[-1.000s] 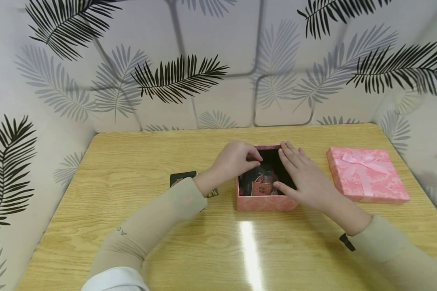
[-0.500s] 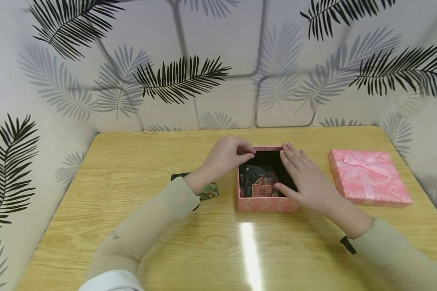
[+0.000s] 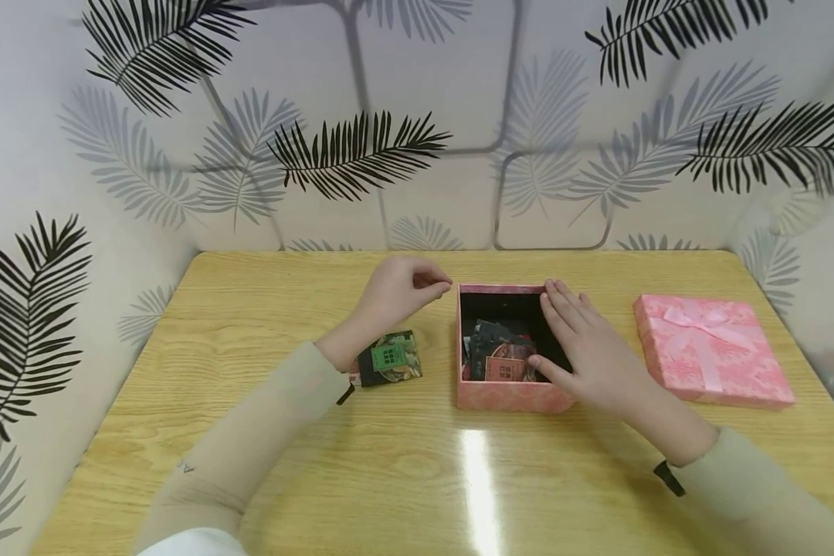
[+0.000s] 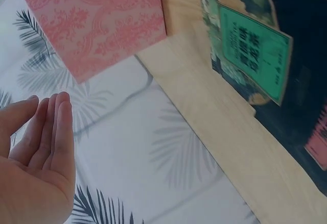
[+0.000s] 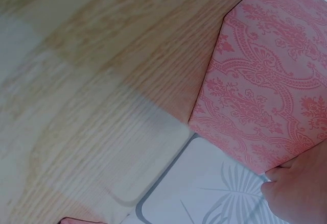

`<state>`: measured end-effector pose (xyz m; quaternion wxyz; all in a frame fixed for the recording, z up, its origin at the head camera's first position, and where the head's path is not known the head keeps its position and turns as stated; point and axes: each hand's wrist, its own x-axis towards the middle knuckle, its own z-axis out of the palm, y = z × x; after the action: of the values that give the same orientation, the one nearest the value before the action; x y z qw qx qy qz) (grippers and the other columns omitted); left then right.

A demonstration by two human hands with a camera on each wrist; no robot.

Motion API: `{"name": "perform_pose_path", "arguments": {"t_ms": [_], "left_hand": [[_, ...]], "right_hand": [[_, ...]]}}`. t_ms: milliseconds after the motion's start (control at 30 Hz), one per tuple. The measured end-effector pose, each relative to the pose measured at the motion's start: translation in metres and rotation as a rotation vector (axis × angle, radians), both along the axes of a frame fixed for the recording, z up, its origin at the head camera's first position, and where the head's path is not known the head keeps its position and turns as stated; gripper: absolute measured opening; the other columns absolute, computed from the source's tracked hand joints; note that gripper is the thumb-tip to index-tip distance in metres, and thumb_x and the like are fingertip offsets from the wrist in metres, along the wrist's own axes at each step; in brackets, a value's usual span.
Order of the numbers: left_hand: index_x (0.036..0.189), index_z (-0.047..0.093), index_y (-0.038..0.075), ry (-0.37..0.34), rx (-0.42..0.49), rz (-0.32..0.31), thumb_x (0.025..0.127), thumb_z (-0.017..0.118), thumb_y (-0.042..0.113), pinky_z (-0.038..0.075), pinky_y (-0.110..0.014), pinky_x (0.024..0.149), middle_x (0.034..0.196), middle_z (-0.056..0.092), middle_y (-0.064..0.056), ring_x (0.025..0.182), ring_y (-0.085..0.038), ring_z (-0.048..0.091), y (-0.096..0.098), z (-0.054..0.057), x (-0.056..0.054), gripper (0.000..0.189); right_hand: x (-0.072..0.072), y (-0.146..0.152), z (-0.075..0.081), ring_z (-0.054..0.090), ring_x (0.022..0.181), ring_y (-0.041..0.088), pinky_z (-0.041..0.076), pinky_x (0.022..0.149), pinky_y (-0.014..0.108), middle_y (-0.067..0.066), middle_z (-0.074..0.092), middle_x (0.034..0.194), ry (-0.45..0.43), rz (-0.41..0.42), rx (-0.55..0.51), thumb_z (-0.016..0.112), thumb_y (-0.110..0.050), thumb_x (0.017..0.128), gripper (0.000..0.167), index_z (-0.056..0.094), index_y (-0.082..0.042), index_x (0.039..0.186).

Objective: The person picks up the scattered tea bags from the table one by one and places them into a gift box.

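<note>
In the head view a pink patterned box [image 3: 510, 398] with a black inside stands lidless on the table. Several dark packets [image 3: 493, 347] lie in it, the front one bearing an orange-red label. My right hand [image 3: 587, 351] rests on the box's right rim, fingers straight and the thumb over the front inside. Left of the box my left hand [image 3: 399, 293] is raised with nothing in it, its fingers bent loosely and nearly meeting the thumb. Below that hand a dark packet with a green label [image 3: 392, 359] lies on the table, partly hidden by the left wrist.
The pink lid [image 3: 712, 347] with a ribbon bow lies on the wooden table [image 3: 403, 479] to the right of the box. A wall covering with palm-leaf prints [image 3: 445, 177] stands along the table's back edge.
My left hand has drawn out of the box and moved left of it, uncovering the packets inside. More of the green-labelled packet now shows. My right hand has stayed on the box's rim.
</note>
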<state>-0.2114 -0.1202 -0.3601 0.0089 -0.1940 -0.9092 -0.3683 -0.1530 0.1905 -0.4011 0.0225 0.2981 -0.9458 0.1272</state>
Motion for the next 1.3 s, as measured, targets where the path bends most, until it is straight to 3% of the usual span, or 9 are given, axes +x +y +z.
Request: {"name": "perform_pose_path", "arguments": {"t_ms": [333, 567, 733, 1067, 1300], "left_hand": [[0.113, 0.082, 0.005, -0.023, 0.096, 0.116, 0.102, 0.073, 0.016, 0.063, -0.042, 0.083, 0.106, 0.081, -0.014, 0.094, -0.028, 0.077, -0.041, -0.005, 0.004, 0.017], [0.115, 0.081, 0.004, -0.050, 0.123, 0.196, 0.102, 0.073, 0.016, 0.059, -0.030, 0.075, 0.108, 0.081, -0.015, 0.095, -0.030, 0.077, -0.063, -0.012, 0.008, 0.019], [0.117, 0.080, 0.003, -0.096, 0.131, 0.248, 0.103, 0.072, 0.016, 0.062, -0.037, 0.081, 0.111, 0.081, -0.017, 0.098, -0.031, 0.077, -0.076, -0.016, 0.011, 0.020], [0.117, 0.079, -0.002, -0.132, 0.150, 0.277, 0.104, 0.070, 0.012, 0.065, -0.041, 0.084, 0.109, 0.080, -0.021, 0.096, -0.035, 0.077, -0.093, -0.031, 0.016, 0.021], [0.116, 0.079, -0.002, -0.169, 0.171, 0.304, 0.103, 0.071, 0.013, 0.066, -0.040, 0.084, 0.106, 0.080, -0.021, 0.097, -0.036, 0.078, -0.100, -0.052, 0.017, 0.021]], "right_hand": [[0.000, -0.001, 0.000, 0.017, 0.164, 0.045, 0.010, 0.137, 0.051, 0.027, 0.017, 0.175, -0.005, -0.004, 0.002, 0.056, -0.049, 0.108, 0.088, 0.023, 0.009, 0.165], [0.001, 0.000, 0.000, 0.016, 0.164, 0.044, 0.007, 0.138, 0.049, 0.026, 0.015, 0.176, -0.019, -0.008, 0.005, 0.055, -0.050, 0.109, 0.088, 0.021, 0.008, 0.165], [0.001, 0.000, 0.000, 0.016, 0.165, 0.043, 0.007, 0.138, 0.048, 0.026, 0.015, 0.176, -0.017, -0.009, 0.008, 0.055, -0.050, 0.109, 0.088, 0.020, 0.008, 0.166], [0.001, 0.000, 0.001, 0.015, 0.165, 0.042, 0.009, 0.137, 0.050, 0.025, 0.014, 0.176, -0.030, -0.017, 0.017, 0.054, -0.051, 0.109, 0.088, 0.019, 0.006, 0.166], [0.001, 0.000, 0.000, 0.015, 0.165, 0.043, 0.006, 0.138, 0.047, 0.025, 0.014, 0.177, -0.029, -0.019, 0.010, 0.055, -0.050, 0.108, 0.089, 0.019, 0.006, 0.166]]}}
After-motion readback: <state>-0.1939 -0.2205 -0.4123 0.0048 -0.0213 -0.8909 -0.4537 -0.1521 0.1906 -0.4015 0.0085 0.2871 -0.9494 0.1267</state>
